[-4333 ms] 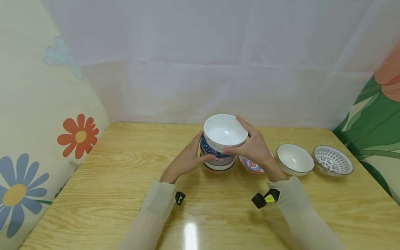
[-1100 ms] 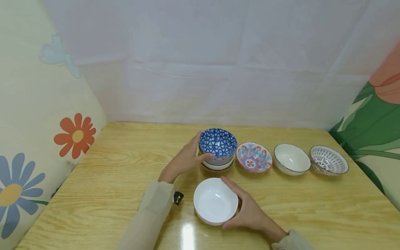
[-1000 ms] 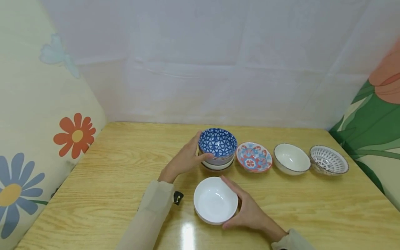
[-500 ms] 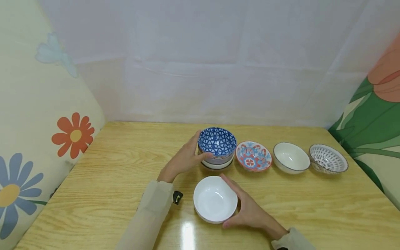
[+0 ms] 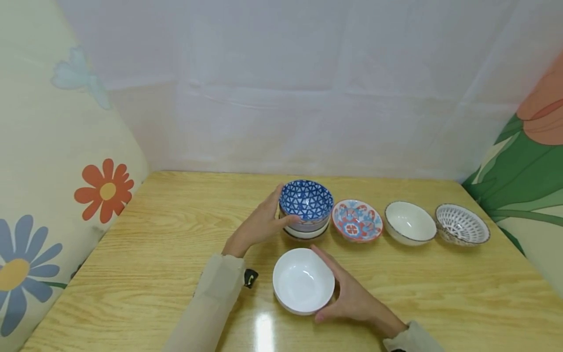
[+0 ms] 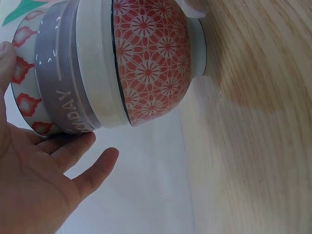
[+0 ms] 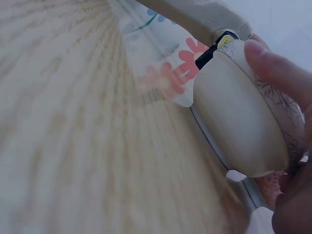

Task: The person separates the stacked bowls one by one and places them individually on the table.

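Observation:
My right hand (image 5: 349, 293) holds a white bowl (image 5: 302, 281) by its right side, close over the front of the table. In the right wrist view the thumb lies against this bowl's outside (image 7: 239, 112), which has a grey line-drawn floral band. Behind it, my left hand (image 5: 259, 225) grips a stack of bowls from the left, thumb at the front and fingers round the far side. On top sits a blue-and-white triangle-patterned bowl (image 5: 306, 199). Under it the left wrist view shows a grey lettered bowl (image 6: 61, 68), a cream bowl (image 6: 97, 63) and a red floral bowl (image 6: 151, 58) lowest.
Right of the stack, in a row, stand a red-and-blue patterned bowl (image 5: 357, 220), a cream bowl with a dark rim (image 5: 410, 224) and a dash-patterned bowl (image 5: 462, 225). The wooden table (image 5: 176, 220) ends at a white cloth backdrop (image 5: 264, 122).
Since the oldest frame, my right hand has brought the white bowl from above the stack to the table's front. My left hand stays on the stack. Over the last second almost nothing moves.

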The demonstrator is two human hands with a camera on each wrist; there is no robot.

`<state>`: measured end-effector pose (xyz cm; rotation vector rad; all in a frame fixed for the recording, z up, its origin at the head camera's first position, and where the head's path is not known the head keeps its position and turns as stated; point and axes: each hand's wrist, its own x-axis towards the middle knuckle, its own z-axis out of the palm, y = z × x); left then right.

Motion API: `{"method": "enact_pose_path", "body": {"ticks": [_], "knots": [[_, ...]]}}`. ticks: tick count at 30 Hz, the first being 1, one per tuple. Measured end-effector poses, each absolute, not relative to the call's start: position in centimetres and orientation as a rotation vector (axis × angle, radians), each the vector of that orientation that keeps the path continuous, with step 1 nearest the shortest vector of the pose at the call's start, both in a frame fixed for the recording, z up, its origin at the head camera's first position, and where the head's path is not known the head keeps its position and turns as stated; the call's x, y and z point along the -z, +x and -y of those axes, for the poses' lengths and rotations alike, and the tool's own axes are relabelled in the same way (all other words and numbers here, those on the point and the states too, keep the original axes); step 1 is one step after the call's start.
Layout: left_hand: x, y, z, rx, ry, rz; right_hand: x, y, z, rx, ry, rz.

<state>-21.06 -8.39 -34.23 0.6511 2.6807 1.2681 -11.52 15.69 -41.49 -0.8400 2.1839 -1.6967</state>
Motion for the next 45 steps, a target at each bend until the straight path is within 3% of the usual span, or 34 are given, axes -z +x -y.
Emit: {"method": "enact_pose_path", "body": {"ticks": [22, 45], "knots": [[34.4, -21.2, 8.3, -1.244, 0.602, -2.688, 38.4, -13.4, -16.6, 1.606, -0.716, -2.602], [35.1, -21.4, 8.6, -1.291, 0.578, -2.616, 35.6, -19.5, -15.5, 1.565, -0.523, -2.630]]}}
